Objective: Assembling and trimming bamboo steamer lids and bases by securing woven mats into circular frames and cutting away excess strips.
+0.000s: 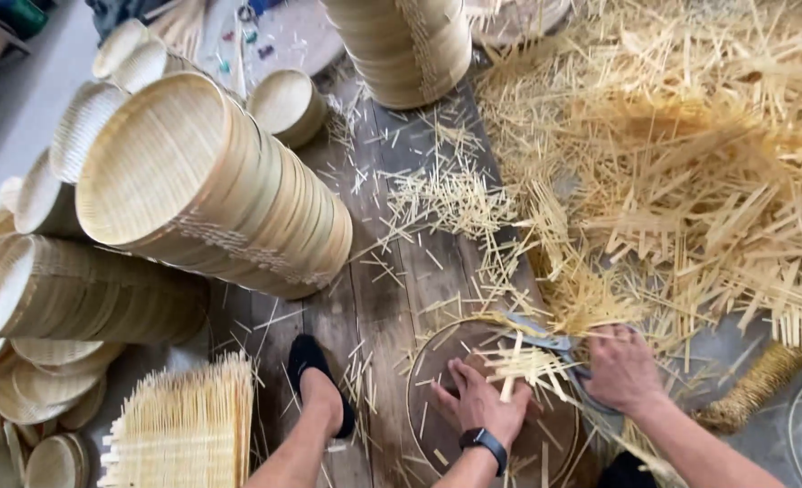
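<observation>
My left hand (pixel 478 402), a dark watch on its wrist, presses flat on a round woven bamboo piece (pixel 437 361) with a thin hoop rim that lies on the dark wooden boards. My right hand (pixel 622 369) grips the handles of metal shears (pixel 545 342), whose blades point left over the piece's upper edge. A small bunch of cut bamboo strips (pixel 523 361) lies between the two hands. My foot in a black shoe (pixel 315 366) rests on the boards to the left.
A tall stack of bamboo baskets (pixel 211 185) lies on its side at left, with more stacks (pixel 57 289) behind it. Another stack (pixel 410 45) stands at the top. A large heap of bamboo offcuts (pixel 690 172) fills the right. A woven mat with loose ends (pixel 188 429) lies bottom left.
</observation>
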